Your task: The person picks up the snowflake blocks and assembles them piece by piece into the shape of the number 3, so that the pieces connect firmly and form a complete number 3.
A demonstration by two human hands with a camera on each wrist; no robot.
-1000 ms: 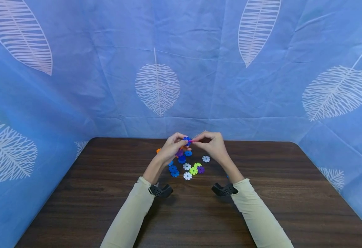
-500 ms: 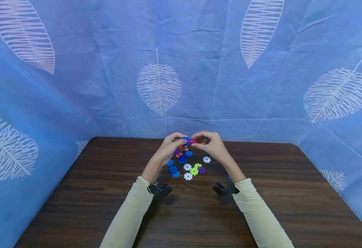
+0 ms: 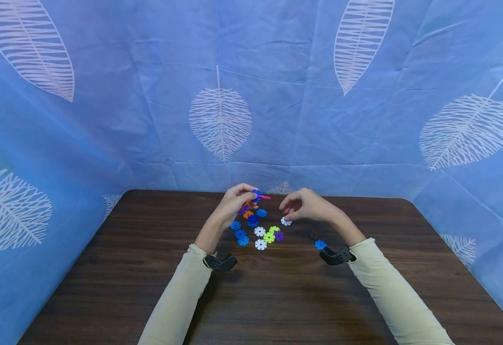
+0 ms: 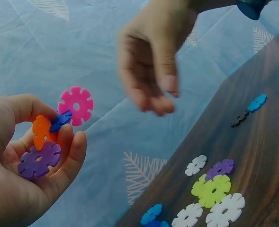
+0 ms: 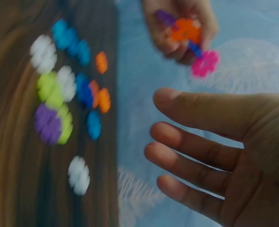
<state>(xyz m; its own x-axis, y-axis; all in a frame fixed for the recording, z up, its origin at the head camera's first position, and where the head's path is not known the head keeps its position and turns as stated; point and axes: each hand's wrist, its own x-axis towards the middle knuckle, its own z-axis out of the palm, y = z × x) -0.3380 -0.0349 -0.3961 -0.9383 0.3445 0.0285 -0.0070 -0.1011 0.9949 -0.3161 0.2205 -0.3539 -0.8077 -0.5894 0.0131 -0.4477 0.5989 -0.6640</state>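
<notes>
Your dark wood-grained surface bears white discs, green discs with a purple disc against them, and blue discs near orange discs; to your right lie a black disc and another blue disc.

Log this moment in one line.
left hand: holds joined purple, orange, blue, pink discs | right hand: holds nothing | table: other discs lie on it

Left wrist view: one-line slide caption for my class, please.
The left hand holds joined purple, orange, blue and pink notched plastic discs while the right hand hovers apart, empty.
</notes>
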